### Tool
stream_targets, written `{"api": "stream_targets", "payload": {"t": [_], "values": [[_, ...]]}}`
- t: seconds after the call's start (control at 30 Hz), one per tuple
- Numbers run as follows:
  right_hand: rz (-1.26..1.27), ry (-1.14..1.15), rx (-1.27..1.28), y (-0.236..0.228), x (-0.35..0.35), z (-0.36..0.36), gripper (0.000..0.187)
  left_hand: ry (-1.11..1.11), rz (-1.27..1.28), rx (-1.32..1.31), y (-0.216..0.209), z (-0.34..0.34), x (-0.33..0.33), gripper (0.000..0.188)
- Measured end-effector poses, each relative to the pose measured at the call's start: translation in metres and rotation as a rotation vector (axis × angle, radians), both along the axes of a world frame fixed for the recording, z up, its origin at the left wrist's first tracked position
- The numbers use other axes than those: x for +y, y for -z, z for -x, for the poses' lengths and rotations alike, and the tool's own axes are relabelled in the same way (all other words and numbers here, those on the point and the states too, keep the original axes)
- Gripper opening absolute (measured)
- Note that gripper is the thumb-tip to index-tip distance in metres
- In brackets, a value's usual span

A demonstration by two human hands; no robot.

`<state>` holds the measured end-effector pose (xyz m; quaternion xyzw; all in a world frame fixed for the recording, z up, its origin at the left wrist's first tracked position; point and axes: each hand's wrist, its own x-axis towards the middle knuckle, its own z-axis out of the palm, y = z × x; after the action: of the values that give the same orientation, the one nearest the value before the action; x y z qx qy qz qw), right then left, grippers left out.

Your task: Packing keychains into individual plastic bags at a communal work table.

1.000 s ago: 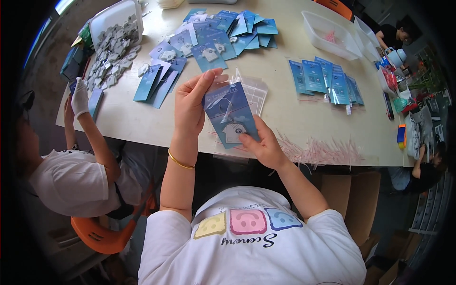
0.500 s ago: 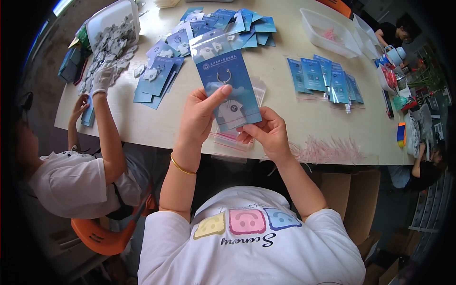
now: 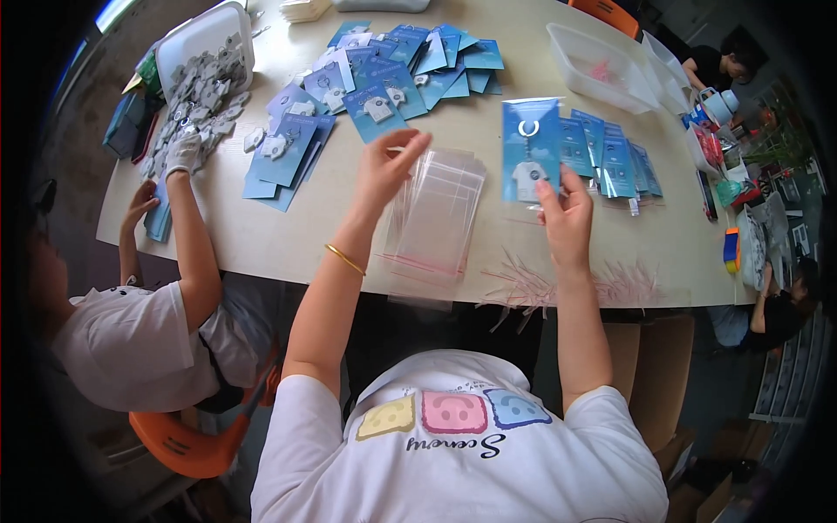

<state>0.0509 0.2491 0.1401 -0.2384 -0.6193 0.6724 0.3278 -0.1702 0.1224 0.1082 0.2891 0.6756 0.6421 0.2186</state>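
My right hand (image 3: 568, 218) pinches the lower right edge of a blue card with a white shirt-shaped keychain (image 3: 530, 179). A clear plastic sleeve covers the card, which is raised on the right of the table. My left hand (image 3: 388, 170) is apart from it and holds nothing, its fingers loosely stretched toward the right. Below and right of that hand lies a stack of clear plastic bags (image 3: 440, 209) with pink edges. Beyond it spreads a pile of blue cards with keychains (image 3: 370, 74). Several packed blue cards (image 3: 617, 166) lie just right of my right hand.
Thin pink strips (image 3: 623, 283) litter the near table edge. A white tray (image 3: 602, 91) stands at the far right. At left, a person's gloved hand (image 3: 181, 153) touches loose keychains (image 3: 205, 96) spilling from a white bin (image 3: 247, 44). Another person sits behind the far right corner.
My right hand has carried the sleeved card from the middle to the right. My left hand has let go of it and moved slightly left, uncovering the bag stack.
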Motion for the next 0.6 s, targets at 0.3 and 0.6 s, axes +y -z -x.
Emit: {"api": "stream_targets", "payload": {"t": [0.3,0.6], "values": [[-0.971,0.243,-0.75,-0.01,0.032,0.012,0.04,-0.568,0.861,0.576,0.031,0.079,0.043,0.094],[-0.705,-0.152,-0.518,0.01,-0.001,0.079,0.032,-0.413,0.098,0.316,0.034,0.061,0.032,0.067]]}}
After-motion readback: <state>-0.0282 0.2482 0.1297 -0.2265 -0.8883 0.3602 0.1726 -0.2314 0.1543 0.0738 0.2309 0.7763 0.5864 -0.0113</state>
